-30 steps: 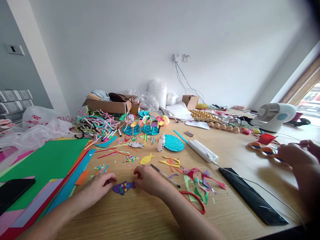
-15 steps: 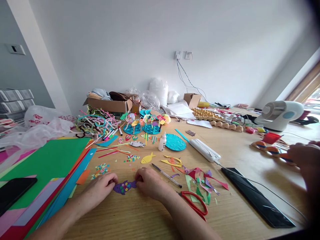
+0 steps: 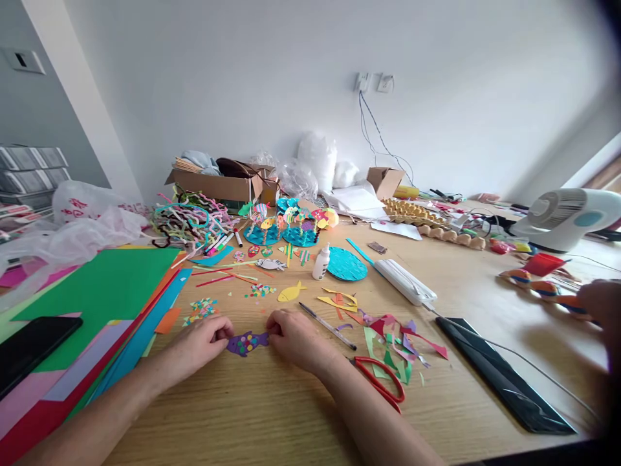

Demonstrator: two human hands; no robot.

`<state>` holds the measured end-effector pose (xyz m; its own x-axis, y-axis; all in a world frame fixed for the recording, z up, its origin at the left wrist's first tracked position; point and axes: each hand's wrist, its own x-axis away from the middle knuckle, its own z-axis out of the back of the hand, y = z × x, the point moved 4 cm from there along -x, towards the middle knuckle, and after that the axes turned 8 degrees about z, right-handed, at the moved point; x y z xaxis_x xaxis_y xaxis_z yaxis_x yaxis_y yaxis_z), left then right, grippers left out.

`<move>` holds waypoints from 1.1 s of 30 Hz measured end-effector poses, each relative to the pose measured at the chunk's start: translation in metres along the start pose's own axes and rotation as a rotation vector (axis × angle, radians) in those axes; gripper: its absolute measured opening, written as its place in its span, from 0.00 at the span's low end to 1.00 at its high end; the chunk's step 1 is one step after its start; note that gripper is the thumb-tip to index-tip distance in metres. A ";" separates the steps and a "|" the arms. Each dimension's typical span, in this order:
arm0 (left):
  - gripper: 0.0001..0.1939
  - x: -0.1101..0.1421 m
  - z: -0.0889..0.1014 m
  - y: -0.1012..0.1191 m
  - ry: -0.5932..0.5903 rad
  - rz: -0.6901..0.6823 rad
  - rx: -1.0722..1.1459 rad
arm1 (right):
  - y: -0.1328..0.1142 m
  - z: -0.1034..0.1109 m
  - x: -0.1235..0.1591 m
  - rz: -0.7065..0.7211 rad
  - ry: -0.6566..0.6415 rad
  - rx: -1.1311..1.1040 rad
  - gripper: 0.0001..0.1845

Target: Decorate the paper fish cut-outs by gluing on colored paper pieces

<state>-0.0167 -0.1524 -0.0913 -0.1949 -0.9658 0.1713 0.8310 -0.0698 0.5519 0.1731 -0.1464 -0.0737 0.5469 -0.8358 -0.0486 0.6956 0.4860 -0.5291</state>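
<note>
A purple paper fish [image 3: 246, 343] with round coloured paper dots on its body lies between my hands, low over the wooden table. My left hand [image 3: 212, 338] pinches its head end. The tail end is pinched by my right hand [image 3: 297, 338]. Beyond them is a yellow paper fish [image 3: 291, 292]. Small piles of coloured paper dots [image 3: 200, 309] lie behind my left hand. A pen [image 3: 327, 325] rests just right of my right hand, and red-handled scissors [image 3: 381, 380] lie near my right forearm.
A white glue bottle [image 3: 321, 263] stands beside a blue disc [image 3: 346, 264]. Paper scraps [image 3: 398, 343], a white power strip [image 3: 405, 281] and a black tablet-like slab [image 3: 504, 375] lie to the right. Coloured sheets [image 3: 104, 285] are stacked left. Another person's hand [image 3: 601, 307] is at far right.
The camera view has shifted slightly, moving the scene in the picture. Both hands keep their pinch on the purple fish, which stays in nearly the same place.
</note>
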 end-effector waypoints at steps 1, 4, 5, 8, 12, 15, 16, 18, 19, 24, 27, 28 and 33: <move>0.07 0.000 -0.001 -0.001 -0.003 -0.007 -0.002 | -0.001 0.000 0.000 -0.001 -0.003 0.002 0.11; 0.06 0.001 -0.002 -0.003 -0.012 -0.025 -0.023 | -0.004 0.001 0.000 -0.008 -0.014 0.008 0.11; 0.06 0.002 -0.002 -0.002 -0.015 -0.028 -0.032 | -0.005 0.001 0.000 -0.011 -0.017 0.010 0.11; 0.07 0.005 -0.001 0.002 -0.021 -0.022 -0.054 | -0.006 0.000 0.000 -0.021 -0.021 0.012 0.10; 0.07 0.008 0.000 0.005 -0.024 -0.012 -0.059 | -0.007 -0.001 -0.001 -0.046 -0.024 0.013 0.10; 0.07 0.007 -0.001 0.003 -0.017 -0.008 -0.038 | -0.006 -0.002 -0.001 -0.069 -0.021 0.010 0.09; 0.07 0.006 -0.002 0.002 -0.013 -0.007 -0.027 | -0.007 -0.002 -0.001 -0.076 -0.019 0.008 0.09; 0.07 0.004 -0.003 -0.001 0.000 -0.012 -0.005 | -0.007 -0.002 -0.001 -0.090 -0.015 0.004 0.08; 0.07 0.004 -0.003 -0.002 0.007 -0.016 0.006 | -0.007 -0.001 -0.001 -0.097 -0.012 0.002 0.08; 0.10 0.001 -0.001 -0.003 0.017 -0.010 0.071 | -0.010 0.000 -0.002 -0.097 0.011 -0.009 0.07; 0.12 0.001 0.002 0.001 0.035 -0.019 0.090 | -0.012 0.001 -0.002 -0.077 0.020 -0.028 0.07; 0.12 0.001 0.003 0.002 0.041 -0.025 0.089 | -0.013 0.001 -0.002 -0.075 0.022 -0.035 0.07; 0.13 0.003 0.008 0.010 0.048 -0.045 0.085 | -0.016 0.001 -0.003 -0.059 0.038 -0.087 0.08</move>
<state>-0.0136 -0.1535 -0.0788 -0.2038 -0.9732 0.1067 0.7742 -0.0935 0.6260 0.1607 -0.1515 -0.0638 0.4870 -0.8722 -0.0460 0.6821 0.4126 -0.6038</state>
